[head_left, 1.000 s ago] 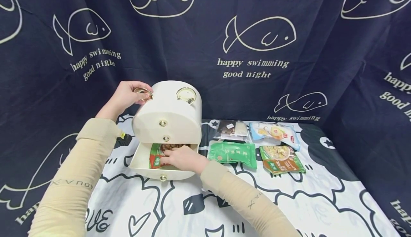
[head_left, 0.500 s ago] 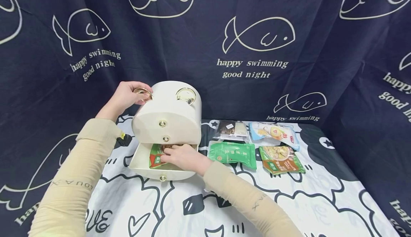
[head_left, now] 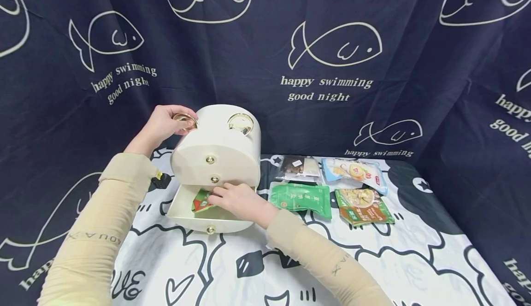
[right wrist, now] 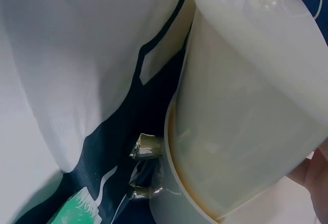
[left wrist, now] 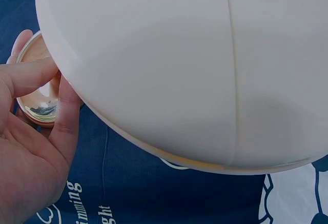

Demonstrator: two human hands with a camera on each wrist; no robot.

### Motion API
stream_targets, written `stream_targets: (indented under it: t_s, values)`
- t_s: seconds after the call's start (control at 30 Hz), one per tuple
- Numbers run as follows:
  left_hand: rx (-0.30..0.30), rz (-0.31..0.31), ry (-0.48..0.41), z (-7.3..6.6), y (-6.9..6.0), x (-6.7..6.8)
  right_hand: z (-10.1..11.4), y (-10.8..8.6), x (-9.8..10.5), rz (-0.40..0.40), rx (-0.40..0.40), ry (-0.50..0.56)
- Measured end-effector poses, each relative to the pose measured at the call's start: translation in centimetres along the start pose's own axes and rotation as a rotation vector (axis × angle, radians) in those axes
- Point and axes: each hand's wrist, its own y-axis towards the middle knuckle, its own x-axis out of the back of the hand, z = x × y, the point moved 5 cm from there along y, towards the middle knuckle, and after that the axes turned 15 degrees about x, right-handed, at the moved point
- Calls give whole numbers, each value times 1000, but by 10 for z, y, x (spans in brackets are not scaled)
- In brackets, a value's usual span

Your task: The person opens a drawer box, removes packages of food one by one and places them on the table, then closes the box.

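Note:
A white rounded drawer box [head_left: 224, 126] stands on the table with its lowest drawer [head_left: 182, 207] pulled out. My left hand [head_left: 166, 121] grips the left gold disc [head_left: 185, 120] on top of the box; in the left wrist view, the thumb and fingers of that hand [left wrist: 38, 147] curl round the gold disc [left wrist: 43, 106]. My right hand [head_left: 240, 201] is in the open drawer, over a green and red food packet [head_left: 202, 201]. It covers much of the packet and its fingertips are hidden. The right wrist view shows only part of that hand [right wrist: 319, 178] at the edge.
A green packet [head_left: 300, 198], a clear bag with dark contents [head_left: 296, 167], a blue and white packet [head_left: 355, 172] and a green and brown packet [head_left: 362, 206] lie right of the box. A small black object [head_left: 161, 180] stands at its left. Behind hangs a dark curtain [head_left: 265, 57].
My right hand has shifted slightly in the drawer and the food packet has turned under it, so less of the packet shows. The left hand stays on the gold disc.

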Motion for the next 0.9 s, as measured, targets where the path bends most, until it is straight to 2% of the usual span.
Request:
stream_targets:
  t_s: [0.33, 0.73, 0.9]
  values:
    - [-12, -13, 20, -2, -2, 1, 0, -1, 12, -85, -7, -17]
    - [-1, -12, 8, 3, 1, -1, -4, -2, 32, -95, -34, 47]
    - [-14, -13, 9, 2, 2, -1, -7, -4, 46, -98, -53, 60]
